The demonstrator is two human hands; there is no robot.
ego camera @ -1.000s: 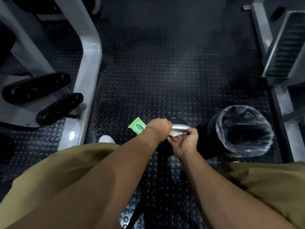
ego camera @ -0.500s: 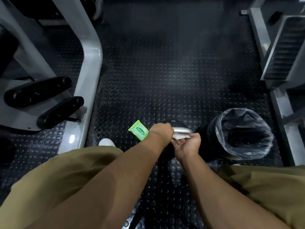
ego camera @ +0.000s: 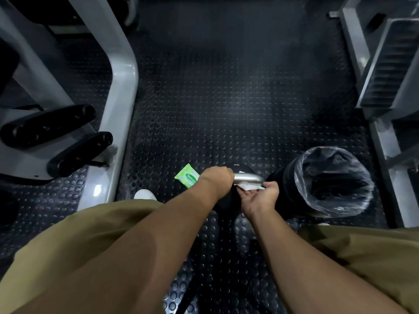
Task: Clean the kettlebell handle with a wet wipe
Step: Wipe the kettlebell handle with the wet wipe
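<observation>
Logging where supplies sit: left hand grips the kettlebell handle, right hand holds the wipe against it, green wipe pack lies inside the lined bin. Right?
One thing is wrong. In the head view the green wipe pack lies on the floor beside the left hand, not in the lined bin. The left hand grips the kettlebell handle and the right hand holds the wipe against it.

Floor [ego camera: 226,98] black rubber, raised round studs all over. Wipe pack [ego camera: 187,178] bright green, white lettering. Kettlebell handle [ego camera: 247,177] silver, wet wipe [ego camera: 249,187] white. Bin [ego camera: 286,184] black, liner [ego camera: 317,153] clear and shiny. Trousers [ego camera: 74,236] olive-khaki. Machine frame [ego camera: 123,91] pale grey, pads [ego camera: 47,125] black. Shoe [ego camera: 145,194] white.
</observation>
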